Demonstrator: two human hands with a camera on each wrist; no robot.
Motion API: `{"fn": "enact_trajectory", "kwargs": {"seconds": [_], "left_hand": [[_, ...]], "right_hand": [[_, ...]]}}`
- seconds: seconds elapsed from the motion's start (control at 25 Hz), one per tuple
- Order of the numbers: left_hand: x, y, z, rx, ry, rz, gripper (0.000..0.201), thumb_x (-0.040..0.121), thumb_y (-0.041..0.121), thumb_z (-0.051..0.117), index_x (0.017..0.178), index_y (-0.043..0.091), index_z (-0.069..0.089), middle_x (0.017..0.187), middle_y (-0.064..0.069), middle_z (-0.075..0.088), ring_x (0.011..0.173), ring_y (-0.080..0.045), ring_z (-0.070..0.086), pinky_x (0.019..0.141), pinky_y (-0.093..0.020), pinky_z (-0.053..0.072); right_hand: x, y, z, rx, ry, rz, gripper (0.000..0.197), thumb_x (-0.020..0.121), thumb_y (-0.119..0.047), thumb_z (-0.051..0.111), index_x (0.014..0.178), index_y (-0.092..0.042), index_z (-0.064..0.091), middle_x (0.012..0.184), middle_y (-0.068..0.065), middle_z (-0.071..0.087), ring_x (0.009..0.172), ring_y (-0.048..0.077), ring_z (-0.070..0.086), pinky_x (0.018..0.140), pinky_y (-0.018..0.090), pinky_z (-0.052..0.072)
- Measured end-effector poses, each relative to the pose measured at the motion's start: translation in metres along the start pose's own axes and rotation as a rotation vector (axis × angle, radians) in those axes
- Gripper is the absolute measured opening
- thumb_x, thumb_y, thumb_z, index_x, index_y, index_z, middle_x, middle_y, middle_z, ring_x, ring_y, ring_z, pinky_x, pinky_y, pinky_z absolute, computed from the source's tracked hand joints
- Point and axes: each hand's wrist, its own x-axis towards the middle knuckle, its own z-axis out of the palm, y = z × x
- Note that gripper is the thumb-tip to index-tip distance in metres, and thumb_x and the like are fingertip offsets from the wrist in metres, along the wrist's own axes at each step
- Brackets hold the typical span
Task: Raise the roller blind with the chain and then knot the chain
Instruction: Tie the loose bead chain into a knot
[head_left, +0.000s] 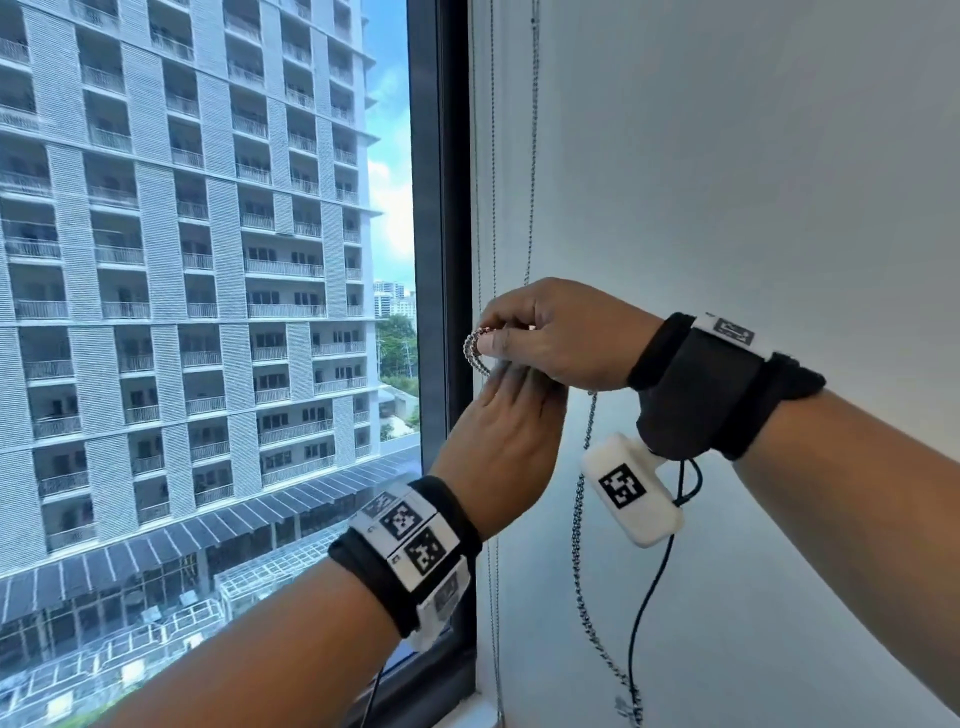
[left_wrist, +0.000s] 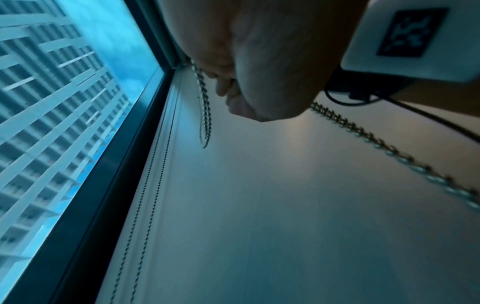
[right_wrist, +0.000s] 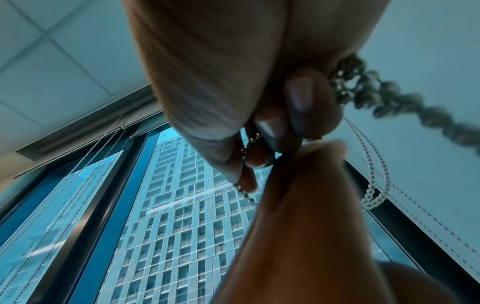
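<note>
Knotting stage, blind's up. Right hand is pinching a bead-chain loop tight at the window frame, approx 9 o'clock of its knuckles; left hand fingers are bracing underneath, grip unclear. Best keeping tension w/ the loop open while threading the slack.

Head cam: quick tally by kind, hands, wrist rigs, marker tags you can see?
Hands: 2, left hand and right hand, both on the chain
Wrist rigs: 2, left, right
Marker tags: 5
Total: 9
</note>
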Motion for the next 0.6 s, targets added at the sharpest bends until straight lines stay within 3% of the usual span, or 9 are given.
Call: {"fn": "enact_trajectory", "kwargs": {"seconds": [0.12, 0.2, 0.28, 0.36, 0.4, 0.48, 0.56, 0.6], "left_hand": [[0.013, -0.012, 0.0, 0.085, -0.022, -0.274, 0.057, 0.087, -0.001, 0.025, 0.14, -0.017, 0.039, 0.14, -0.041, 0.044, 0.134, -0.055, 0.039, 0.116, -0.06, 0.024], [0.014, -0.026, -0.007, 0.145, -0.127, -0.471, 0.062, 0.088, 0.004, 0.022, 0.147, -0.016, 0.024, 0.149, -0.042, 0.03, 0.14, -0.054, 0.031, 0.115, -0.059, 0.025], [0.017, -0.035, -0.022, 0.217, -0.31, -0.582, 0.063, 0.091, 0.01, 0.024, 0.147, -0.017, 0.018, 0.144, -0.039, 0.041, 0.127, -0.048, 0.05, 0.097, -0.053, 0.042], [0.019, -0.04, -0.036, 0.219, -0.324, -0.496, 0.046, 0.095, 0.009, 0.032, 0.135, -0.01, 0.044, 0.113, -0.024, 0.065, 0.095, -0.039, 0.065, 0.073, -0.044, 0.048], [0.018, -0.042, -0.044, 0.139, -0.279, -0.451, 0.034, 0.096, 0.007, 0.035, 0.122, -0.003, 0.055, 0.101, -0.019, 0.068, 0.086, -0.038, 0.066, 0.068, -0.042, 0.047], [0.021, -0.052, -0.057, -0.204, -0.197, -0.559, 0.022, 0.097, 0.003, 0.039, 0.105, 0.006, 0.06, 0.095, -0.014, 0.069, 0.076, -0.033, 0.071, 0.065, -0.04, 0.053], [0.023, -0.061, -0.062, -0.675, -0.197, -0.762, 0.016, 0.1, 0.006, 0.045, 0.103, 0.008, 0.061, 0.101, -0.012, 0.07, 0.065, -0.025, 0.075, 0.065, -0.042, 0.062], [0.023, -0.063, -0.065, -0.895, -0.203, -0.827, 0.015, 0.099, 0.009, 0.054, 0.111, 0.007, 0.061, 0.105, -0.013, 0.071, 0.065, -0.024, 0.076, 0.067, -0.043, 0.063]], "right_hand": [[-0.001, 0.001, 0.0, -0.002, 0.13, -0.034, 0.014, 0.095, -0.028, 0.059, 0.087, -0.02, 0.068, 0.074, -0.014, 0.064, 0.068, -0.004, 0.058, 0.062, 0.011, 0.038], [-0.003, -0.001, 0.0, -0.039, 0.168, -0.031, 0.013, 0.091, -0.028, 0.063, 0.084, -0.017, 0.067, 0.066, -0.012, 0.058, 0.06, -0.004, 0.052, 0.055, 0.01, 0.035], [-0.005, -0.004, -0.003, -0.073, 0.135, -0.011, 0.006, 0.087, -0.024, 0.066, 0.084, -0.019, 0.067, 0.067, -0.01, 0.059, 0.058, -0.002, 0.051, 0.053, 0.011, 0.036], [-0.004, -0.004, -0.006, -0.124, 0.111, -0.017, 0.006, 0.085, -0.02, 0.064, 0.087, -0.018, 0.069, 0.069, -0.011, 0.059, 0.058, 0.0, 0.05, 0.053, 0.011, 0.036], [-0.002, -0.003, -0.008, -0.157, 0.139, -0.036, 0.008, 0.085, -0.018, 0.062, 0.09, -0.017, 0.069, 0.07, -0.011, 0.059, 0.059, 0.002, 0.05, 0.054, 0.011, 0.035], [0.005, 0.006, -0.015, -0.204, 0.265, -0.091, 0.013, 0.087, -0.014, 0.058, 0.092, -0.015, 0.07, 0.076, -0.01, 0.058, 0.064, 0.002, 0.05, 0.058, 0.01, 0.035], [0.013, 0.017, -0.023, -0.223, 0.397, -0.145, 0.017, 0.089, -0.01, 0.056, 0.094, -0.015, 0.072, 0.083, -0.005, 0.055, 0.067, 0.005, 0.049, 0.063, 0.011, 0.034], [0.017, 0.024, -0.025, -0.22, 0.434, -0.151, 0.018, 0.09, -0.01, 0.057, 0.097, -0.015, 0.074, 0.087, -0.002, 0.057, 0.069, 0.008, 0.051, 0.066, 0.015, 0.037]]}}
